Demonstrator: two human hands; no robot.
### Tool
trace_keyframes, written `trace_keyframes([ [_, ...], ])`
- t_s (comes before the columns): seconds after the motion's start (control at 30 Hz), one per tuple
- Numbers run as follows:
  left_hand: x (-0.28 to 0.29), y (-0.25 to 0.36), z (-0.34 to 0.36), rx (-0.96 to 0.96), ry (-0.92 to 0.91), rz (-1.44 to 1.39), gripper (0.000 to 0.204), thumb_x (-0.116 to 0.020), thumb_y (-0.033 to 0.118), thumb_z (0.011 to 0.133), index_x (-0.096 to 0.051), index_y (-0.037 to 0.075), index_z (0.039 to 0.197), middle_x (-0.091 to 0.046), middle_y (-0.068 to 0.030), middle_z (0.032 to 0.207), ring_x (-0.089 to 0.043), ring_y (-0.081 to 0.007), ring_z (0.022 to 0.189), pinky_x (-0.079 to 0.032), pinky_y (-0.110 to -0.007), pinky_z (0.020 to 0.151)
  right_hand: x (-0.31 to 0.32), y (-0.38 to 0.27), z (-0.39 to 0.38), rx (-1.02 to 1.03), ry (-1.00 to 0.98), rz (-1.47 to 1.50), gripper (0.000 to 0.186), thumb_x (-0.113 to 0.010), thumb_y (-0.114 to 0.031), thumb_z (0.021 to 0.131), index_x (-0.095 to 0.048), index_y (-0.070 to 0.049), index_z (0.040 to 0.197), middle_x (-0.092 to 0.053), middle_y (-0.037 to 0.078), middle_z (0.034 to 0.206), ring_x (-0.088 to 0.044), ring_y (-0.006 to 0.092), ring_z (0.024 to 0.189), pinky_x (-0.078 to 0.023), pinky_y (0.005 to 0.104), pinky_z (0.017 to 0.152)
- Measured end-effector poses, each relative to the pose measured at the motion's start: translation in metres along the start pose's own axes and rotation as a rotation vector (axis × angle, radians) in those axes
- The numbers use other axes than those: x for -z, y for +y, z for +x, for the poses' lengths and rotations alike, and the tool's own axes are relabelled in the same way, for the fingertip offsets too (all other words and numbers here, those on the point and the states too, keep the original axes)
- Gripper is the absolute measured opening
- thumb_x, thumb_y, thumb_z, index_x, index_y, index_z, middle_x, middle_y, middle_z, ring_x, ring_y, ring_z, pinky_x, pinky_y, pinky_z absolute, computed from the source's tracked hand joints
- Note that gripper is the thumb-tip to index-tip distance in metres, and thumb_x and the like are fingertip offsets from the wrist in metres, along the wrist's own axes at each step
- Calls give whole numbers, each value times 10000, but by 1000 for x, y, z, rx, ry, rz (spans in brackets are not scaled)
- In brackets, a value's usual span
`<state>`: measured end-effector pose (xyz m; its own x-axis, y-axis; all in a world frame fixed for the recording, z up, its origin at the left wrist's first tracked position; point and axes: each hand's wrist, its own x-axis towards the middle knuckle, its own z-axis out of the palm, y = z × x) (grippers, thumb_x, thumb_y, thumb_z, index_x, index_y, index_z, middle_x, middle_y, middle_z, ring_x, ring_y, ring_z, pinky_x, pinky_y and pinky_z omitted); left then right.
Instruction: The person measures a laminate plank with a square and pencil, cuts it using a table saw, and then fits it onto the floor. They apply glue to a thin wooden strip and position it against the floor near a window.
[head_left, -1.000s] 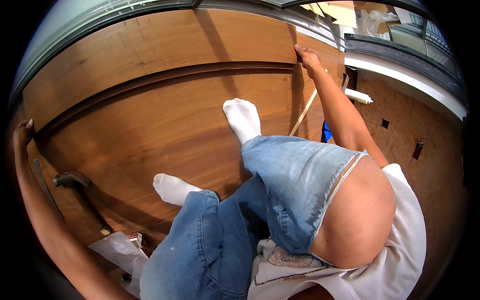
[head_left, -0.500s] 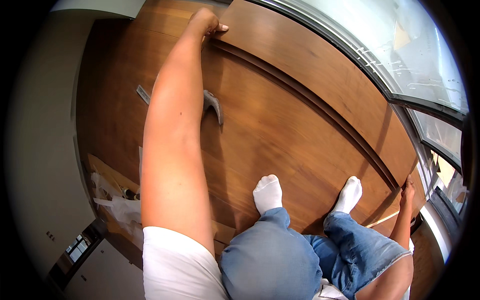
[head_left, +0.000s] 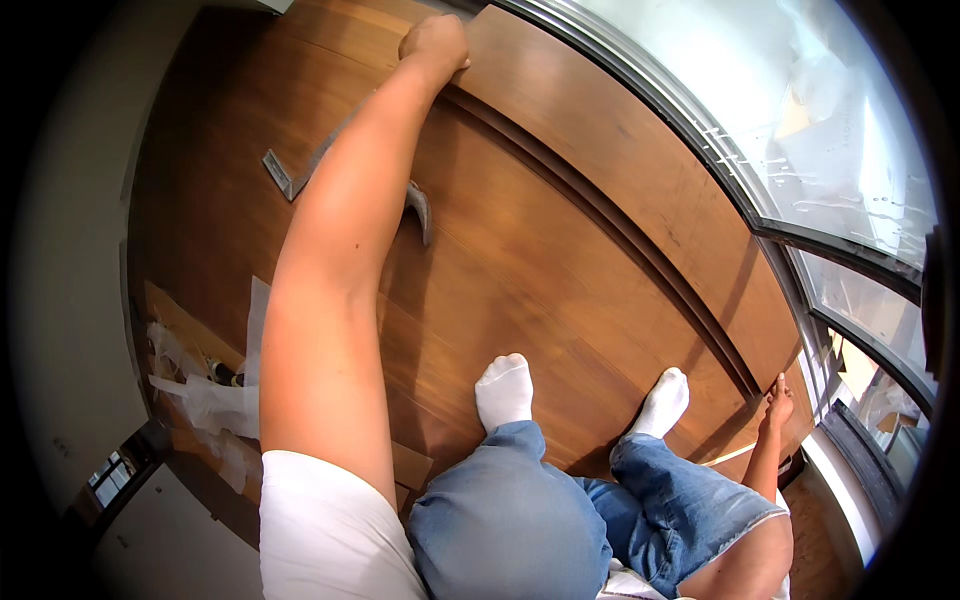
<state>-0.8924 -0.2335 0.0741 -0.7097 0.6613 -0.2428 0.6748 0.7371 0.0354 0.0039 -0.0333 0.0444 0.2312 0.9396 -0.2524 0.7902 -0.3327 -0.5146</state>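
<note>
Long board lying along window frame, far side. Left hand at left end, right hand at right end: wide spacing, probably for even control. Fingers partly hidden; can't tell either grip. Hammer lies left, apart from board.

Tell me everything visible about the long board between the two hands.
The long board looks like smooth, reddish-brown wood with faint darker streaks; a shadow band crosses it near its right end. It lies flat alongside the window frame, a dark, stepped strip running along its edge toward the floor planks. The left hand is at its left end, the right hand at its right; exact grips are unclear. Its underside is hidden.
</note>
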Motion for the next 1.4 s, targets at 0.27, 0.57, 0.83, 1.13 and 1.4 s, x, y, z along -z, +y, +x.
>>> trace_keyframes([
  [0.27,16,96,-76,-442,-375,-260,471,-810,404,807,-668,8,1019,-704,-213,1005,-668,-383,999,-526,-480,861,-60,-145,-146,242,-580,97,239,-511,-122,1056,-622,-12,1237,-662,18,916,-578,70,744,-452,211,600],
  [0.57,-9,117,-66,-364,-338,-94,632,-900,418,707,-668,-2,1119,-698,-203,1149,-649,-383,1123,-529,-471,927,-150,-319,-227,624,-1000,4,334,-571,-154,1041,-623,-44,1352,-606,11,789,-549,88,693,-479,271,659],
  [0.83,-6,131,-63,-277,-460,-43,525,-913,380,708,-762,17,1055,-741,-157,1128,-700,-334,1079,-565,-433,898,-219,-371,-258,1306,-1002,-25,262,-580,10,931,-615,-23,1188,-668,96,887,-638,252,781,-517,367,730],
  [1.13,13,141,-71,-249,-521,123,161,-734,249,919,-788,113,985,-777,34,850,-731,-184,846,-558,-372,678,-334,-455,-327,1958,-998,315,304,-603,-149,889,-610,-57,1178,-589,114,1153,-538,263,1045,-453,398,894],
  [1.4,14,142,-67,-335,-514,125,212,-788,259,845,-786,124,1009,-757,-19,953,-730,-221,861,-541,-380,653,-433,-513,-333,2071,-436,-53,438,-596,-121,889,-564,53,1290,-663,88,964,-660,234,867,-560,353,673],
])
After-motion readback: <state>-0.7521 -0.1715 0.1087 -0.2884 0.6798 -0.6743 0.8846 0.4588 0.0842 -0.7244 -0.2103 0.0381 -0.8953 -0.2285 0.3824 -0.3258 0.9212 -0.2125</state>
